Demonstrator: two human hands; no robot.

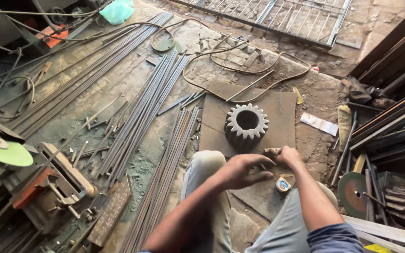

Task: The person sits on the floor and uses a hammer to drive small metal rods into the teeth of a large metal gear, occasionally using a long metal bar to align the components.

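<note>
A large grey steel gear (246,124) stands on a flat metal plate (277,112) on the workshop floor, just beyond my knees. My left hand (244,169) hovers in front of the gear with fingers curled, touching a small piece that my right hand (288,155) pinches. The piece itself is mostly hidden by the fingers. A small round tape roll (283,184) lies on the plate below my right wrist.
Bundles of long steel rods (141,112) lie across the floor to the left. A cut-off saw with a green disc (10,154) sits at far left. A cable (240,70) loops behind the plate. Metal bars and a grinding disc (352,187) crowd the right. A gate frame (296,18) lies at the back.
</note>
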